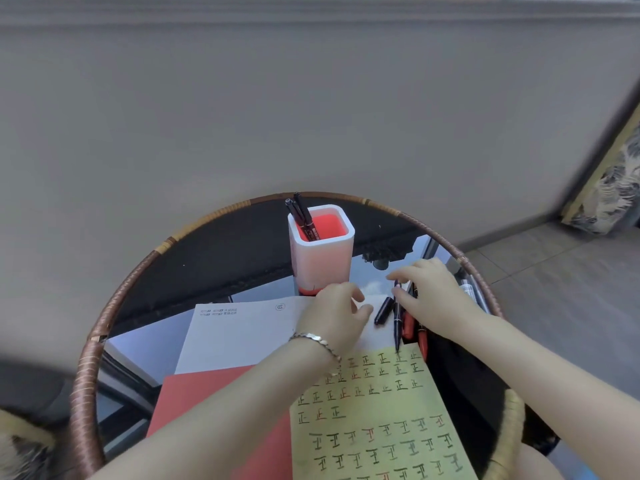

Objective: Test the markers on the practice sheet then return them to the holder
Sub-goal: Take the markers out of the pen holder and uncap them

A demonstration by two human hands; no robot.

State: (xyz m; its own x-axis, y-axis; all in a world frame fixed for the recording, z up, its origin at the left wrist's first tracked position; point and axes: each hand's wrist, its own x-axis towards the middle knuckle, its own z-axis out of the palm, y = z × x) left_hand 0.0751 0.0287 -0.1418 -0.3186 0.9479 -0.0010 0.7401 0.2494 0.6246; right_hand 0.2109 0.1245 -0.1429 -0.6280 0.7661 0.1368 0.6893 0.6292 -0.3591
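A round glass table [214, 258] with a rattan rim is carrying everything. The yellow practice sheet [381, 410], covered in marker strokes, is lying at the near edge, overlapping a red sheet [194, 400] and a white sheet [239, 337]. The white holder [322, 261] is standing toward the far edge, with two black markers [301, 216] leaning inside. The left hand [334, 315] is resting loosely curled on the papers, grasping nothing. The right hand [433, 296] is reaching over red markers [408, 327] near the right edge, its thumb touching a black marker [397, 323]; whether it is grasping that marker is unclear. A black cap [383, 310] is lying between the hands.
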